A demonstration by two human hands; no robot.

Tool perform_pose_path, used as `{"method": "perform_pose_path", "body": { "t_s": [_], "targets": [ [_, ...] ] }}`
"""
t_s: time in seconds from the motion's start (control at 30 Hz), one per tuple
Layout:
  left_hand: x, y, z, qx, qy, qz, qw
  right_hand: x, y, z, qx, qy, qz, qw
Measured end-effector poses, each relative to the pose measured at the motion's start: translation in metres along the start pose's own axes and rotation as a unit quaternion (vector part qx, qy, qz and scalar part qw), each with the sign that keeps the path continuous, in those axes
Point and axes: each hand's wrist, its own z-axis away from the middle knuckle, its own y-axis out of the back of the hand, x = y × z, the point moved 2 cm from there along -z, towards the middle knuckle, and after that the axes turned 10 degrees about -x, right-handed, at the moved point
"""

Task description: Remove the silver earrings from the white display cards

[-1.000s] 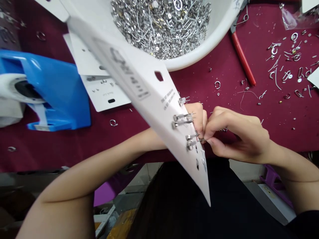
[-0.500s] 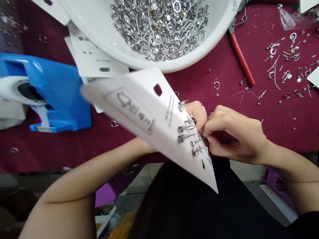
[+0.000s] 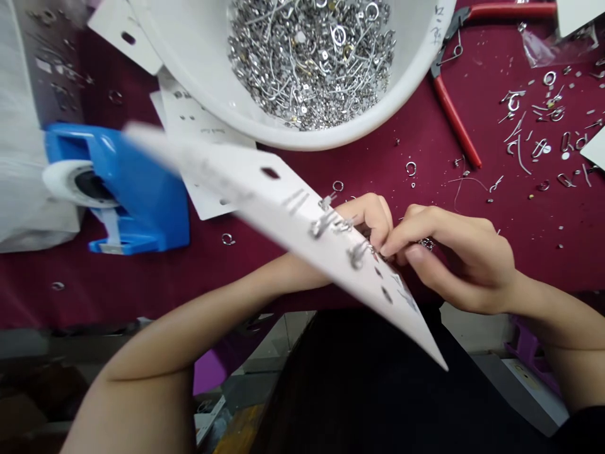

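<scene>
A white jewelry card (image 3: pixel 302 221), blurred and tilted, stands between my hands with several small silver earrings (image 3: pixel 324 224) on its face and bare slots near its lower right. My left hand (image 3: pixel 371 214) grips it from behind, fingers curled at the edge and partly hidden by it. On the right, my right hand (image 3: pixel 454 252) is curled, its index fingertip touching the card's edge beside the earrings and its thumb a little apart. Small metal pieces (image 3: pixel 426 243) show by its fingers; I cannot tell if they are in the hand or under it.
A white basin (image 3: pixel 302 142) heaped with small metal pieces (image 3: pixel 312 63) stands at the back. Red-handled pliers (image 3: pixel 456 120) lie right of it, near scattered metal bits (image 3: pixel 539 120). A blue tape dispenser (image 3: pixel 146 189) and more white cards (image 3: pixel 208 170) are at left on the dark red cloth (image 3: pixel 283 170).
The card has swung to a steeper tilt and fewer earrings show on it, with slots at lower right now bare. My right thumb has drawn away from the index finger.
</scene>
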Motion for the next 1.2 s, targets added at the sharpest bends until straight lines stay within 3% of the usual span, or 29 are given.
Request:
{"method": "perform_pose_path", "body": {
  "t_s": [0.1,0.23,0.4,0.57,0.73,0.87,0.97,1.07,1.2],
  "targets": [
    [0.006,0.004,-0.002,0.007,-0.035,0.064,0.997,-0.003,0.009,0.001,-0.009,0.014,-0.015,1.000],
    [-0.001,0.010,0.003,0.124,-0.033,-0.034,0.991,-0.008,0.017,0.003,-0.027,0.010,0.058,0.998],
    [-0.006,0.013,0.003,0.210,-0.082,-0.159,0.961,-0.007,0.021,0.006,0.048,-0.057,0.166,0.983],
    [-0.003,0.013,0.002,0.202,-0.127,-0.172,0.956,-0.003,0.022,0.004,0.085,-0.045,0.170,0.981],
    [0.004,0.014,-0.001,0.166,-0.103,-0.106,0.975,0.000,0.028,0.006,0.127,-0.014,0.164,0.978],
    [0.010,0.015,-0.001,0.171,-0.070,-0.093,0.978,0.003,0.037,0.008,0.223,0.029,0.145,0.964],
    [0.012,0.013,0.001,0.154,-0.057,-0.162,0.973,0.004,0.043,0.008,0.291,0.087,0.134,0.943],
    [0.011,0.007,0.001,0.117,-0.073,-0.298,0.945,0.007,0.045,0.006,0.311,0.102,0.123,0.937],
    [0.004,-0.009,-0.005,0.075,-0.109,-0.545,0.828,0.008,0.039,0.005,0.307,0.079,0.105,0.943]
  ]
}}
